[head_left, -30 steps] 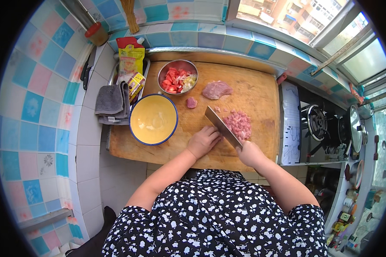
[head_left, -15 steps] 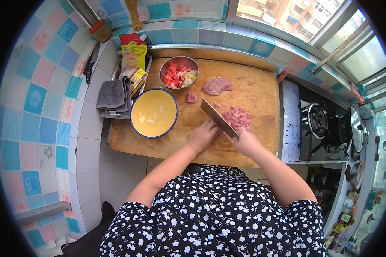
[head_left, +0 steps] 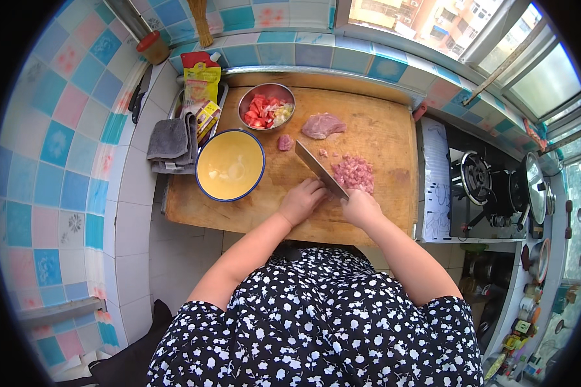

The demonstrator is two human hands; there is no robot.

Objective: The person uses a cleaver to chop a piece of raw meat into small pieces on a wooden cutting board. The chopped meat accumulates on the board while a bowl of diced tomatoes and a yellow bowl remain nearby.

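My right hand (head_left: 361,208) grips the handle of a cleaver (head_left: 319,169), whose blade lies slanted over the wooden cutting board (head_left: 381,138). My left hand (head_left: 303,200) rests on the board beside the blade's heel, fingers curled, holding nothing I can see. A pile of diced pink meat (head_left: 353,173) sits just right of the blade. A whole slab of raw meat (head_left: 323,125) and a small meat chunk (head_left: 285,142) lie farther back on the board.
A yellow bowl with a blue rim (head_left: 229,165) stands at the board's left. A metal bowl of chopped tomato (head_left: 266,112) sits behind it. A grey cloth (head_left: 173,143) and packets (head_left: 201,80) lie at the left. A gas stove (head_left: 483,182) is at the right.
The cleaver and both hands have stayed over the same spot beside the diced meat; the blade has shifted only slightly. The view has tilted a little.
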